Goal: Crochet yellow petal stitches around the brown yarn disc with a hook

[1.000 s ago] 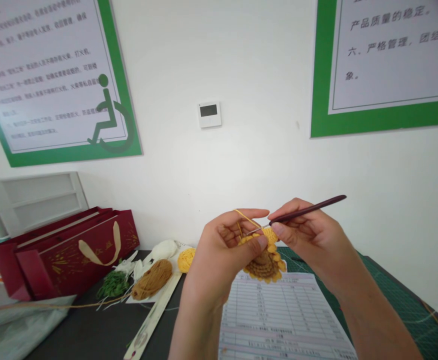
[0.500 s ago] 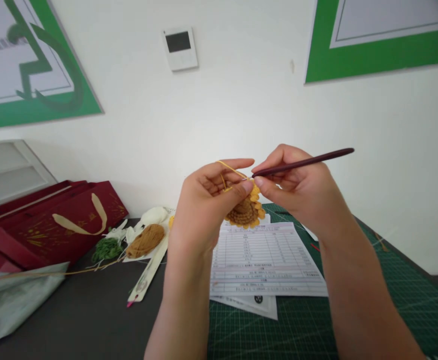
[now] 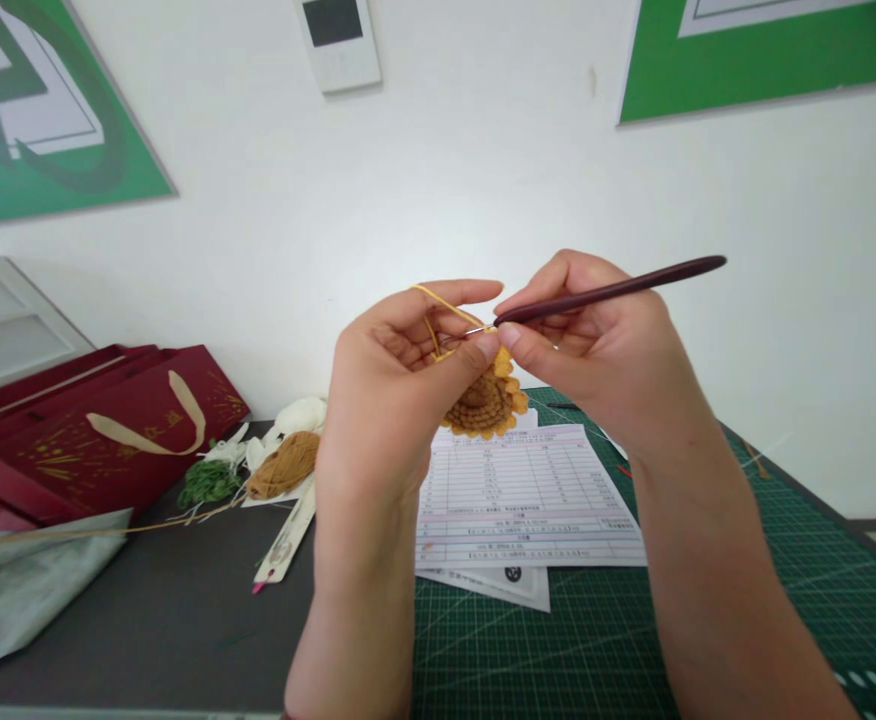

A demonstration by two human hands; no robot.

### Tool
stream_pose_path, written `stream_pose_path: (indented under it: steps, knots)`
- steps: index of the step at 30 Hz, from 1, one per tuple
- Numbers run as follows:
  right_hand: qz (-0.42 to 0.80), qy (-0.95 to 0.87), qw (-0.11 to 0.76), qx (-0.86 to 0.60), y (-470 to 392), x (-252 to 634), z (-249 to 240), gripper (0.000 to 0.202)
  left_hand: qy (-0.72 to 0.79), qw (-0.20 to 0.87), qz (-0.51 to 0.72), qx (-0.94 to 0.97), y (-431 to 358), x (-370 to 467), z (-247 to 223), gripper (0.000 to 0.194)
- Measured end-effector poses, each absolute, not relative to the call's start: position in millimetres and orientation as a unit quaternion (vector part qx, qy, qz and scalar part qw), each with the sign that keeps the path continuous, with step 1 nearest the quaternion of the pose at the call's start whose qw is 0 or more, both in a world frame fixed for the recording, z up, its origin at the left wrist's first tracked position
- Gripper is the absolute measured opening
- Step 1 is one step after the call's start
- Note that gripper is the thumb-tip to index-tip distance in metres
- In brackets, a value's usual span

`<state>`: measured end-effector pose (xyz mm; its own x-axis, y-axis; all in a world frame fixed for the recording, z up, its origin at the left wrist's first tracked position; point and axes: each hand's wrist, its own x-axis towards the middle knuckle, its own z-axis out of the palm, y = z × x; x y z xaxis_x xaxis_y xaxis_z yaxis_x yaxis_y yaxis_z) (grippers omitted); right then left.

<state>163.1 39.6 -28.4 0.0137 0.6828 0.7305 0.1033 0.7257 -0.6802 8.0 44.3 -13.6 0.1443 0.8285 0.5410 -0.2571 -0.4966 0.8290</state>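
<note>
My left hand point(image 3: 393, 385) pinches a round crochet piece point(image 3: 483, 402), brown in the middle with a scalloped yellow edge. Its upper left part is hidden behind my thumb and palm. Yellow yarn point(image 3: 445, 302) runs over my raised index finger down to the top of the piece. Between thumb and fingers, my right hand point(image 3: 595, 335) grips a crochet hook point(image 3: 625, 285) with a dark maroon handle. The hook's metal shaft lies at the yellow edge, beside my left thumb tip, pointing left. Both hands are close together above the table.
Printed sheets point(image 3: 528, 500) lie on a green cutting mat point(image 3: 483, 650) below my hands. To the left are a brown yarn ball point(image 3: 286, 467), green yarn point(image 3: 209, 483), a pale bookmark-like strip point(image 3: 286, 540), a red gift bag point(image 3: 115, 430) and a grey-green cloth point(image 3: 33, 590). A white wall stands behind.
The view has tilted down a little, so wall items sit higher. More of the hook's metal shaft shows at the yellow edge now. Both hands keep their holds.
</note>
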Motion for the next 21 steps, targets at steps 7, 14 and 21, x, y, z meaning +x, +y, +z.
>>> stream_pose_path:
  steps: [7, 14, 21]
  knots:
    - [0.223, -0.658, 0.659, -0.288, 40, 161, -28, 0.014, 0.225, 0.467, 0.578, 0.630, 47, 2, -12, 0.033]
    - [0.206, -0.652, 0.665, -0.300, 38, 162, -28, 0.012, 0.225, 0.497, 0.542, 0.639, 45, -8, -8, 0.049]
    - [0.224, -0.662, 0.660, -0.276, 33, 159, -25, 0.014, 0.231, 0.499, 0.549, 0.630, 41, -11, -5, 0.051]
